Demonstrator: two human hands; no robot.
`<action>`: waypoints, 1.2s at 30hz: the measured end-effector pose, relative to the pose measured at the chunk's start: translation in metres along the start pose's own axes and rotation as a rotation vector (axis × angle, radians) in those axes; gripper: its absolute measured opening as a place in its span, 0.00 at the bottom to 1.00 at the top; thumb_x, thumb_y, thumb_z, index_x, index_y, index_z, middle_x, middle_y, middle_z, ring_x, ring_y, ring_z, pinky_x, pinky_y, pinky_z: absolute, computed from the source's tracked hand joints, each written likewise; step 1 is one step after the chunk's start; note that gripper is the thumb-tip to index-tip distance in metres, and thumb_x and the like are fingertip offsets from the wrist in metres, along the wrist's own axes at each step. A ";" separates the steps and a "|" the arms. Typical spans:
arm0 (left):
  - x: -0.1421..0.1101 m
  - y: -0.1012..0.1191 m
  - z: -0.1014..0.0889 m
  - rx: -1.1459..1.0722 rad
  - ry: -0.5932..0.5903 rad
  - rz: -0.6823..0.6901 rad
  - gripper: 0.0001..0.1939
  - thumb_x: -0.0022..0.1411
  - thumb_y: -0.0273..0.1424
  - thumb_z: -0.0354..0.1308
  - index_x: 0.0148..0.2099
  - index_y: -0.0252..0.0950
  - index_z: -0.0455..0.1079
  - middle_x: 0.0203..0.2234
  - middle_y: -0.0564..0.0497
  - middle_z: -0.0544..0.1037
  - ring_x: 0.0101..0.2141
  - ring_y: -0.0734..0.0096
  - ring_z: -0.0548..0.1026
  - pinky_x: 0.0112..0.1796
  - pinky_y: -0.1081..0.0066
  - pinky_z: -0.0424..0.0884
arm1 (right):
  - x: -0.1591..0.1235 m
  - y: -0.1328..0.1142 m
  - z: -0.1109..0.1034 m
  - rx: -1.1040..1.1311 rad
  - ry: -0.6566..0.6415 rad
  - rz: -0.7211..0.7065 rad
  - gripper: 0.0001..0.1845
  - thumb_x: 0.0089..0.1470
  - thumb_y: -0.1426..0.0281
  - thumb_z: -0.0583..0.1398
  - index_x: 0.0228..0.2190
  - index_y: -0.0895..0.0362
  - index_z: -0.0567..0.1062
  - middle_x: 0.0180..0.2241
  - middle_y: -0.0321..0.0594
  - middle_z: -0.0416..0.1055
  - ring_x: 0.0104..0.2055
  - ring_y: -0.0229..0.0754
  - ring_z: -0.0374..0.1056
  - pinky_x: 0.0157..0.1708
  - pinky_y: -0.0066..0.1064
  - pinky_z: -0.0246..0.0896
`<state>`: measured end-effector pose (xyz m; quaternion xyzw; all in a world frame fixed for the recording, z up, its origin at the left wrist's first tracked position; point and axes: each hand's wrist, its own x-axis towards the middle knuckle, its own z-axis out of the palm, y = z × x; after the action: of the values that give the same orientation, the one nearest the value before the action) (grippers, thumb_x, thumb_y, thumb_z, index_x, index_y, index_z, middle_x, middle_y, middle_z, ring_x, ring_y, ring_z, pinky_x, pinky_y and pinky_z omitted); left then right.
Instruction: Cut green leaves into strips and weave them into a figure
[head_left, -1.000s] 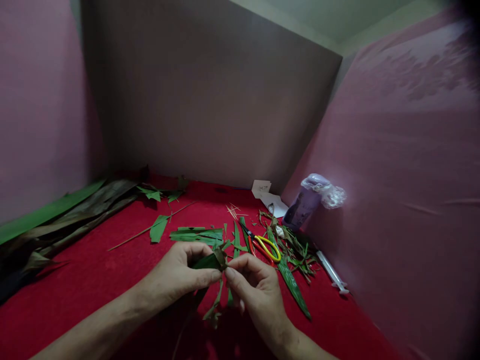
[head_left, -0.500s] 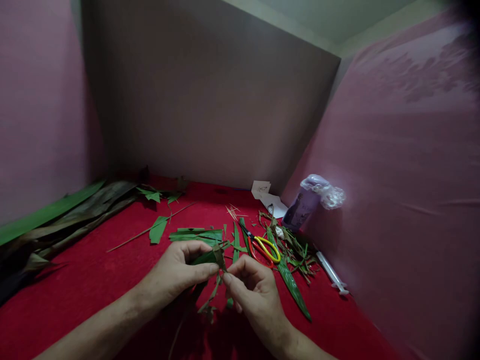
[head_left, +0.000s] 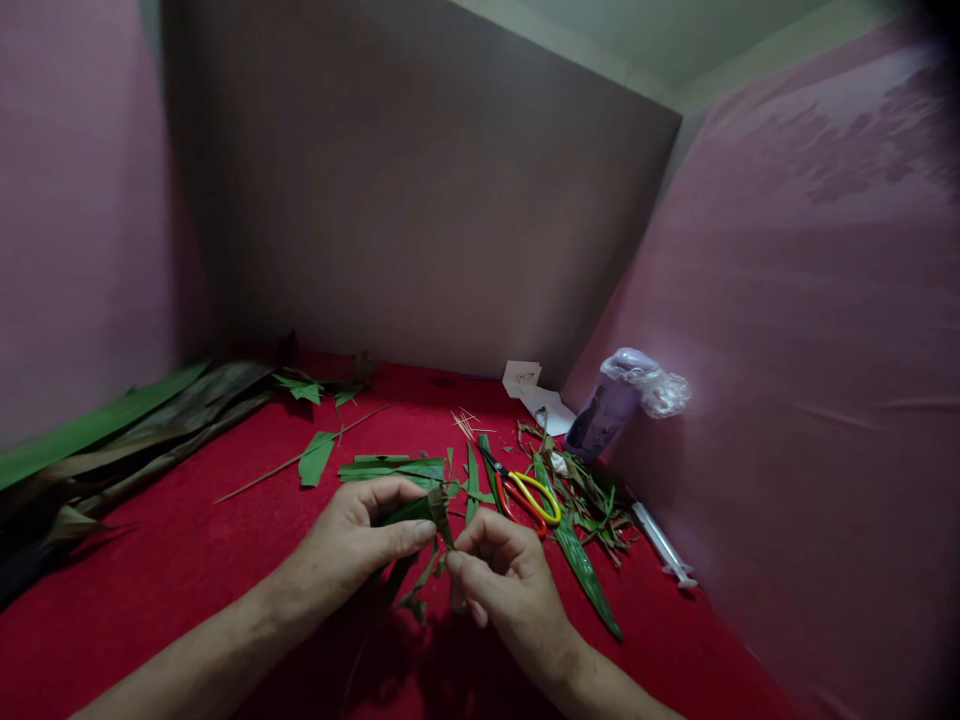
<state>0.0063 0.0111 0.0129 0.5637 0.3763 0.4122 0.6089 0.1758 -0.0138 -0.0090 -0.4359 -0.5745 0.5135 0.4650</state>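
Over the red cloth, my left hand (head_left: pixel 367 535) is closed on a folded green leaf piece (head_left: pixel 409 512), thumb on top. A brownish dry leaf strip (head_left: pixel 439 512) wraps across the leaf's right end and hangs below it. My right hand (head_left: pixel 506 580) pinches the strip's end between thumb and forefinger, just right of the left thumb. Ragged dry ends dangle beneath the hands; their far parts are dim. Right behind my right hand lie scissors (head_left: pixel 536 497) with one yellow and one red handle. Cut green leaf strips (head_left: pixel 394 470) lie beyond my left hand.
At right are a heap of leaf scraps (head_left: pixel 600 505), a long green leaf (head_left: pixel 589 580), a syringe-like tube (head_left: pixel 664 545) and a purple container (head_left: pixel 606 405) in plastic. Toothpicks (head_left: pixel 466 424) and white paper (head_left: pixel 550 410) lie farther back. Large leaves (head_left: pixel 172 410) lie along the left wall.
The brown strip is drawn tauter between my hands, its held end pulled slightly down. The dangling dry ends have shifted a little left. Both hands stay almost in place.
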 end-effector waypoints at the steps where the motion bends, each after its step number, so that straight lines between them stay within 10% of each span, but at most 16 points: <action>1: 0.000 0.000 0.000 0.001 0.015 0.011 0.08 0.49 0.34 0.64 0.30 0.36 0.71 0.19 0.57 0.72 0.20 0.77 0.66 0.24 0.76 0.64 | 0.000 0.000 0.000 0.004 -0.002 0.003 0.09 0.46 0.69 0.59 0.19 0.57 0.64 0.13 0.28 0.62 0.13 0.28 0.51 0.14 0.21 0.45; 9: 0.000 0.002 -0.003 -0.067 0.035 -0.029 0.07 0.50 0.32 0.65 0.31 0.36 0.72 0.20 0.57 0.73 0.22 0.78 0.66 0.26 0.77 0.62 | -0.002 0.001 -0.001 -0.067 -0.001 -0.045 0.09 0.48 0.71 0.59 0.20 0.58 0.67 0.16 0.30 0.62 0.15 0.29 0.52 0.16 0.22 0.46; 16: 0.002 -0.004 -0.005 0.037 -0.005 -0.047 0.10 0.48 0.35 0.65 0.30 0.34 0.72 0.17 0.59 0.67 0.19 0.79 0.62 0.22 0.77 0.56 | -0.004 -0.010 -0.005 -0.232 0.144 -0.391 0.09 0.56 0.66 0.56 0.33 0.56 0.75 0.33 0.41 0.68 0.33 0.40 0.64 0.32 0.30 0.60; 27: -0.006 -0.005 0.007 0.209 -0.174 -0.018 0.03 0.52 0.28 0.59 0.30 0.34 0.72 0.21 0.56 0.70 0.24 0.75 0.65 0.27 0.74 0.60 | -0.001 -0.003 -0.003 -0.113 0.171 -0.239 0.09 0.54 0.67 0.58 0.25 0.57 0.68 0.23 0.32 0.62 0.25 0.34 0.57 0.26 0.25 0.54; 32: -0.007 -0.006 0.008 0.174 -0.149 -0.007 0.20 0.54 0.29 0.60 0.50 0.40 0.65 0.24 0.58 0.70 0.24 0.75 0.65 0.26 0.74 0.60 | 0.000 -0.004 -0.003 -0.003 0.138 -0.171 0.10 0.53 0.64 0.59 0.25 0.57 0.68 0.22 0.31 0.63 0.24 0.33 0.58 0.25 0.24 0.54; 36: -0.007 -0.009 0.006 0.201 -0.138 0.025 0.17 0.54 0.30 0.60 0.48 0.39 0.68 0.27 0.56 0.71 0.27 0.73 0.66 0.29 0.73 0.62 | 0.000 -0.004 -0.003 0.048 0.133 -0.150 0.11 0.52 0.64 0.60 0.25 0.58 0.68 0.21 0.30 0.62 0.22 0.32 0.57 0.23 0.23 0.53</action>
<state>0.0097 0.0018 0.0043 0.6535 0.3660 0.3403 0.5685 0.1787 -0.0138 -0.0048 -0.4136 -0.5610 0.4608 0.5494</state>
